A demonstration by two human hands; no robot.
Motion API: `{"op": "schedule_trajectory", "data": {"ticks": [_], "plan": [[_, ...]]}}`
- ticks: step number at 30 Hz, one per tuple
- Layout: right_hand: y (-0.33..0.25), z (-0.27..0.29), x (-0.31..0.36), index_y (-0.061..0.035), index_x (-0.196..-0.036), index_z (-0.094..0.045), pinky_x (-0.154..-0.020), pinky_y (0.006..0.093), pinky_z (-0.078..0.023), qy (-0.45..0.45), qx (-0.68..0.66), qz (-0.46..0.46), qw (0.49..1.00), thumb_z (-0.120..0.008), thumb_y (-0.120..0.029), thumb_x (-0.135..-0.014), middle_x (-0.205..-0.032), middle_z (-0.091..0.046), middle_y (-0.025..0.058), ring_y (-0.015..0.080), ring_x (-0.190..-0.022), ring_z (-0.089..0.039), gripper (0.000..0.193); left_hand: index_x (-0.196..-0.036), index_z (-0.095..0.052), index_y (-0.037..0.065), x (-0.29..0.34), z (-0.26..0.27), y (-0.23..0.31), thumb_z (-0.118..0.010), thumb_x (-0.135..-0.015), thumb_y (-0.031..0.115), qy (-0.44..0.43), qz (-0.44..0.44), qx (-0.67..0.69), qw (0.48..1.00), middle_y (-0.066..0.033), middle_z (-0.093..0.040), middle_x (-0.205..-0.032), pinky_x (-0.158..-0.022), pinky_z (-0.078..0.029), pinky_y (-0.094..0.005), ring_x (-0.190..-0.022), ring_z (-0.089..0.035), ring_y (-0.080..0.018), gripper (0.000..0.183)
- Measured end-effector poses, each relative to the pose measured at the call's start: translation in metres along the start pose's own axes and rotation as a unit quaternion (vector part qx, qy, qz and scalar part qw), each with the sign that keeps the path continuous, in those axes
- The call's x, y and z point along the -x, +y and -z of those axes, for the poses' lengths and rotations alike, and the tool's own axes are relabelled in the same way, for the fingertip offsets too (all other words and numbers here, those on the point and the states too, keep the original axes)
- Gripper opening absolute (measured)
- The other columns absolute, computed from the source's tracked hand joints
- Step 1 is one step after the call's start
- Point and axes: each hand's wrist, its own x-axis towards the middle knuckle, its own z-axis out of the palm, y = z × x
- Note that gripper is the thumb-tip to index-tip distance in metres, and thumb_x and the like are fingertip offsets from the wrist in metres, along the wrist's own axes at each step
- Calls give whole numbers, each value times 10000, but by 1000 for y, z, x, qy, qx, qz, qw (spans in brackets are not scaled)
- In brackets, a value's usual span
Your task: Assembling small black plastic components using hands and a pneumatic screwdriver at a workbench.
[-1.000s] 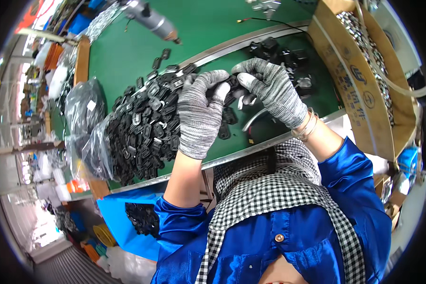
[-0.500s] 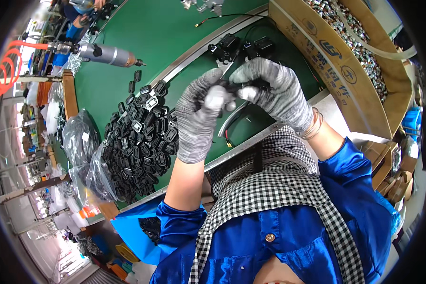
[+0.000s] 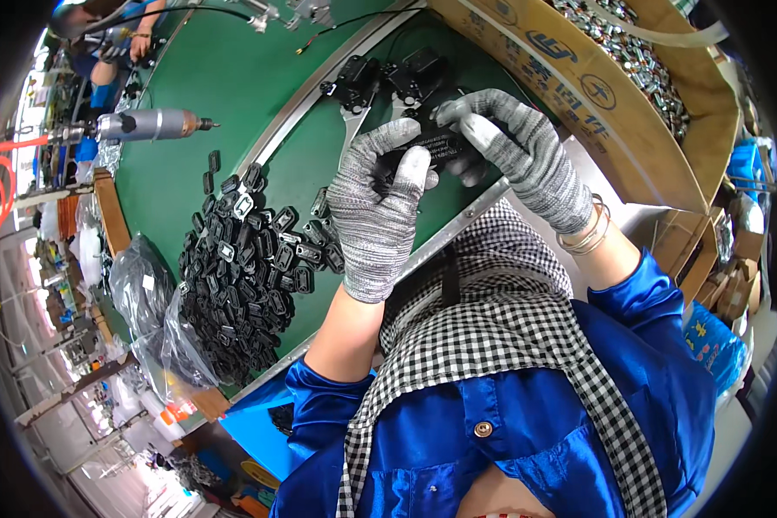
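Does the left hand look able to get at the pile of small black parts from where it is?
Probably yes: the pile lies just left of the left hand, with no barrier visible between. However, its thumb and fingers appear occupied with a black piece.

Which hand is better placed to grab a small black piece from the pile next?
Probably the left hand: it is close beside the pile, while the right hand is farther off, nearer the cardboard box.
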Motion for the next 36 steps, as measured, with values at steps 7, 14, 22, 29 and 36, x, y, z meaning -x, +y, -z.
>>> {"op": "schedule_trajectory", "data": {"ticks": [7,14,22,29,36], "plan": [[8,17,-26,1,-1030,-649,-637,237,-508,109,149,65,981,-680,-119,-916,-797,-641,10,75,-696,-581,168,-1161,-627,-2,-7,-5,-29,-683,-896,32,22,-140,-195,971,-90,-654,-1051,-793,-566,-269,-875,-661,-155,273],[13,32,-59,-31,-996,-694,-726,294,-528,51,338,62,938,-707,-149,-883,-795,-690,74,132,-723,-632,164,-1181,-609,9,-13,-10,-54,-761,-826,163,40,-247,-488,836,-163,-607,-1074,-808,-543,-372,-925,-643,-283,415],[7,41,-56,-28,-1006,-689,-672,278,-520,49,321,-5,946,-691,-185,-906,-760,-680,46,108,-694,-621,186,-1155,-627,7,-19,-2,-55,-773,-805,82,-9,-153,-394,906,-123,-636,-987,-770,-552,-335,-824,-631,-205,386],[-20,29,-45,-1,-1025,-676,-649,237,-517,117,229,119,959,-686,-161,-921,-780,-661,4,76,-679,-601,191,-1096,-663,12,-18,-25,-32,-748,-839,159,-12,-204,-317,926,-118,-694,-952,-762,-544,-335,-820,-661,-218,308],[4,25,-64,-19,-1023,-684,-699,301,-531,4,290,70,955,-715,-157,-883,-786,-691,70,144,-710,-632,199,-1108,-640,46,19,-72,-54,-684,-844,286,-181,-227,-493,820,-165,-640,-977,-859,-518,-437,-921,-635,-349,359]]}}
